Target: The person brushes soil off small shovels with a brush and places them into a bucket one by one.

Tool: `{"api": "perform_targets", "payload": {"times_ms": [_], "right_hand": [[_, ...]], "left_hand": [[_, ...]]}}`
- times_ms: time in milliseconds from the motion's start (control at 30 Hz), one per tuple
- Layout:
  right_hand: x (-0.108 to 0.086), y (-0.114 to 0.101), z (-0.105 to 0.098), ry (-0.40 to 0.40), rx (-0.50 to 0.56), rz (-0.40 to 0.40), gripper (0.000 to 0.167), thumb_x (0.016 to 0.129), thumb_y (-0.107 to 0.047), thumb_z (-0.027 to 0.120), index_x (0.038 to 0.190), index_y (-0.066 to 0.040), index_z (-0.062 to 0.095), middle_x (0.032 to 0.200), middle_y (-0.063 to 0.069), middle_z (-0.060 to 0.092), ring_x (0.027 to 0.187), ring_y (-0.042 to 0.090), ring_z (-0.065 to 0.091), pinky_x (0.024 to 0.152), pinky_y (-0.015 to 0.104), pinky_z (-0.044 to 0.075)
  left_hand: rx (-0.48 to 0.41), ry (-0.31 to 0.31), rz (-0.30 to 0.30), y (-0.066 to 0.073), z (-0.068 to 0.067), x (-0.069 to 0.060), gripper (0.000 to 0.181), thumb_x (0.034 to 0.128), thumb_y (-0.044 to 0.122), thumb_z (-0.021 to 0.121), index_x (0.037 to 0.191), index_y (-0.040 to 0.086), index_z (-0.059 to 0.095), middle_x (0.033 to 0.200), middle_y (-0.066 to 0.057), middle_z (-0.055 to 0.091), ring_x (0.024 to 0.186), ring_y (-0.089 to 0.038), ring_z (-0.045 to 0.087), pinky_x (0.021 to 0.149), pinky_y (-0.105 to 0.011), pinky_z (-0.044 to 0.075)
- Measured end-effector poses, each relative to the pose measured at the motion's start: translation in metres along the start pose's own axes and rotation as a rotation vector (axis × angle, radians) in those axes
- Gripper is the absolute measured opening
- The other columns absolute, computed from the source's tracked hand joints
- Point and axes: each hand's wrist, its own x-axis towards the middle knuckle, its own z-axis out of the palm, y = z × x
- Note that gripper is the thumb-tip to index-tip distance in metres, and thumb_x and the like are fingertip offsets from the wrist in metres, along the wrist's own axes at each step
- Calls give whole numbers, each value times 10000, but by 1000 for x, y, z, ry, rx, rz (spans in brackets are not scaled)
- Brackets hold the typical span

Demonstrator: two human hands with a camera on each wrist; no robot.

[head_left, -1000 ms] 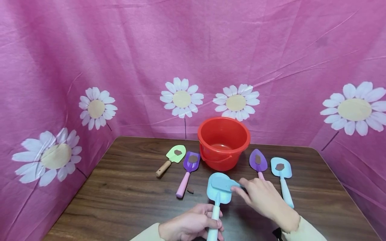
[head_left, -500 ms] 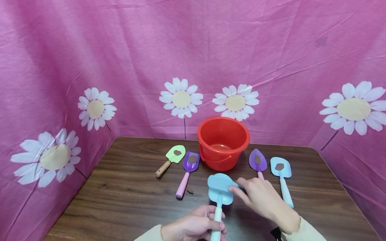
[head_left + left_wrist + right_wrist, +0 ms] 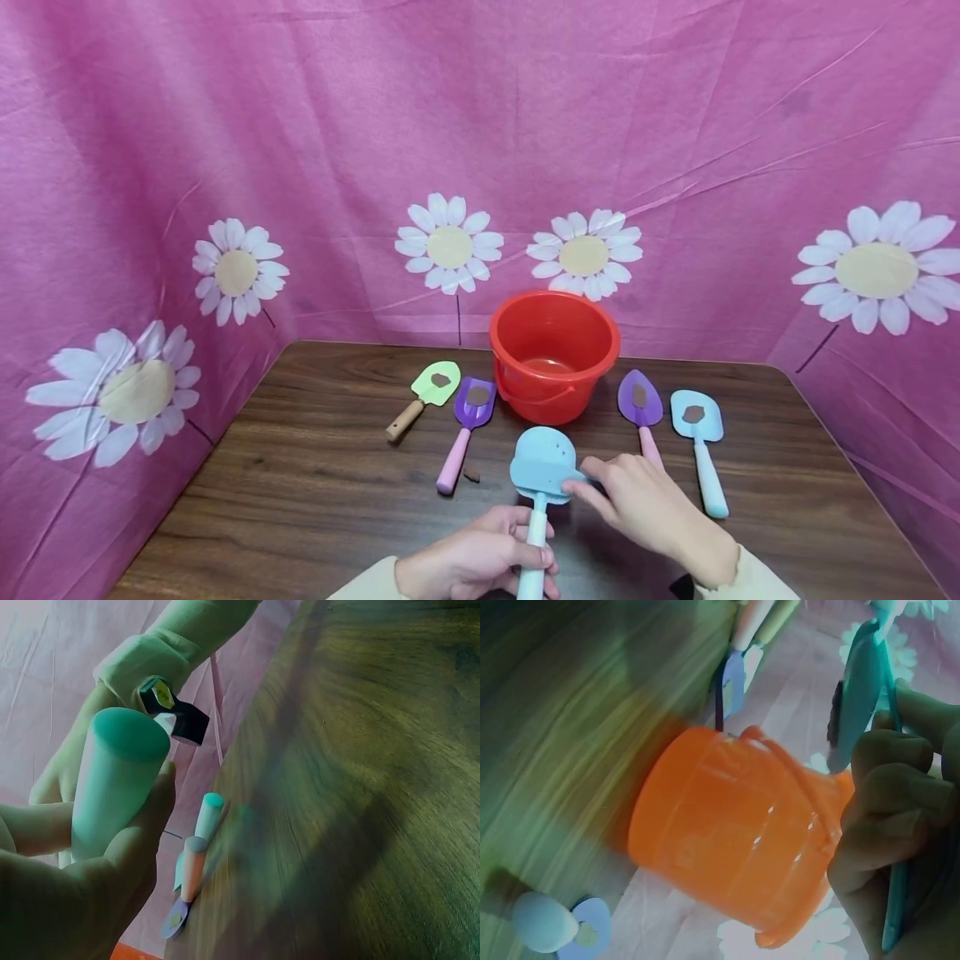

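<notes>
My left hand (image 3: pixel 487 550) grips the pale handle of a light blue toy shovel (image 3: pixel 543 443), its head raised over the table in front of the bucket. The handle's end (image 3: pixel 124 780) shows large in the left wrist view. My right hand (image 3: pixel 645 504) pinches a flat light blue tool (image 3: pixel 538 475) lying across the shovel head; its kind is unclear. In the right wrist view the tool's thin handle (image 3: pixel 892 919) passes through the curled fingers. A dark brown patch (image 3: pixel 835 712) shows on the shovel head's lower side.
A red bucket (image 3: pixel 551 396) stands behind the hands. Left lie a green trowel (image 3: pixel 442 379), a purple shovel (image 3: pixel 474 412) and a brown scrap (image 3: pixel 471 474). Right lie a purple trowel (image 3: pixel 640 408) and another blue shovel (image 3: pixel 705 458). Brown patches sit on these tools. A flowered pink cloth (image 3: pixel 337 208) hangs behind.
The flat tool slid toward the shovel head's far edge, then back toward the handle. My right hand moved slightly nearer me; my left hand shifted slightly right, then back, still gripping the shovel.
</notes>
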Motion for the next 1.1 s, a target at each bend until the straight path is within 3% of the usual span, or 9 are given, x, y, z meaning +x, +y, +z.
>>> {"api": "perform_targets", "payload": {"times_ms": [167, 267, 333, 400, 467, 567, 633, 767, 1100], "right_hand": [[4, 13, 1, 44, -30, 34, 352, 880, -459, 642, 651, -280, 443, 498, -199, 250, 459, -35, 286, 983, 670, 401], [6, 18, 1, 72, -78, 91, 339, 882, -442, 647, 665, -254, 467, 489, -173, 265, 495, 40, 313, 687, 415, 555], [7, 20, 2, 76, -98, 124, 320, 883, -438, 647, 683, -241, 494, 483, -158, 283, 521, 82, 323, 485, 283, 424], [8, 20, 2, 75, -102, 141, 310, 884, -437, 646, 697, -229, 512, 478, -149, 294, 540, 105, 324, 433, 228, 266], [9, 20, 3, 90, -106, 133, 309, 880, -433, 653, 700, -223, 516, 474, -144, 291, 519, 105, 320, 425, 221, 262], [9, 17, 3, 127, -91, 93, 320, 865, -413, 676, 678, -233, 488, 476, -164, 268, 491, 68, 309, 498, 289, 441], [8, 14, 2, 129, -61, 52, 337, 862, -414, 681, 663, -252, 461, 486, -185, 250, 471, 21, 299, 687, 455, 545], [3, 5, -1, 50, 7, -7, 350, 870, -461, 654, 654, -300, 431, 510, -231, 253, 482, -79, 309, 962, 748, 318], [-1, 1, 0, -16, 48, -5, 332, 867, -499, 639, 660, -319, 452, 526, -243, 303, 521, -96, 357, 1018, 784, 168]], "left_hand": [[13, 7, -37, 0, 3, 0, 181, 890, 15, 587, 1045, 79, 520, 787, -11, 646, 704, -124, 661, 603, -207, 547], [27, 1, -34, -1, 4, 0, 165, 893, 13, 583, 1036, 73, 527, 787, -8, 650, 693, -105, 650, 585, -182, 535], [30, -1, -30, -1, 4, 0, 162, 895, 13, 579, 1038, 68, 527, 791, -10, 648, 692, -103, 648, 585, -177, 534], [33, -2, -29, -1, 4, 0, 166, 898, 16, 576, 1047, 64, 522, 795, -13, 648, 692, -109, 652, 587, -182, 536], [33, 2, -30, -2, 3, 1, 176, 899, 17, 574, 1059, 63, 516, 794, -14, 648, 694, -113, 656, 589, -190, 540], [34, 3, -19, -2, 2, 3, 199, 900, 13, 566, 1084, 54, 501, 800, -20, 644, 707, -129, 666, 597, -221, 551], [33, 8, -2, -1, 1, 3, 214, 900, 8, 562, 1100, 42, 493, 807, -34, 636, 724, -152, 681, 631, -273, 577], [9, 1, 8, 3, -2, 2, 221, 903, 1, 551, 1109, 33, 481, 821, -58, 622, 733, -178, 687, 754, -435, 603], [-9, -33, 0, 8, -5, 0, 191, 913, -6, 541, 1087, 41, 478, 827, -58, 626, 700, -166, 671, 789, -480, 594]]}}
